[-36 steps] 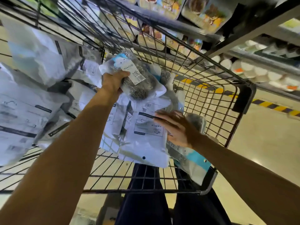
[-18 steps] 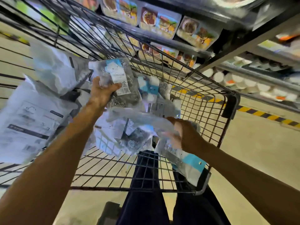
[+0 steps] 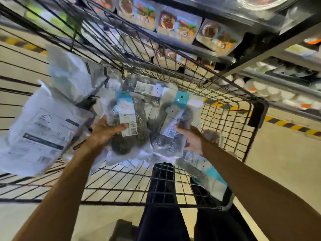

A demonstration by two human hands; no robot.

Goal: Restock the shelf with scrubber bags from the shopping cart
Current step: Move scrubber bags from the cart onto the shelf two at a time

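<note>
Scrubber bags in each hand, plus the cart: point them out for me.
Left-hand scrubber bag (image 3: pixel 126 119): head view, on its white label strip.
Right-hand scrubber bag (image 3: pixel 173 119): head view, on its label below the blue header.
Cart (image 3: pixel 258 117): head view, on the dark corner of its rim.

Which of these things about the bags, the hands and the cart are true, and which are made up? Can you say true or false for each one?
1. Each hand holds a scrubber bag. True: the left hand grips the left scrubber bag and the right hand grips the right scrubber bag.
2. The bags have red labels. False: both carry blue and white labels.
3. The shopping cart is made of wire mesh. True.
4. The cart holds nothing else. False: a white mailer bag lies at its left side, and another blue-topped bag lies at its near right corner.
5. The shelves behind the cart are bare. False: packets with food pictures hang there.
</note>
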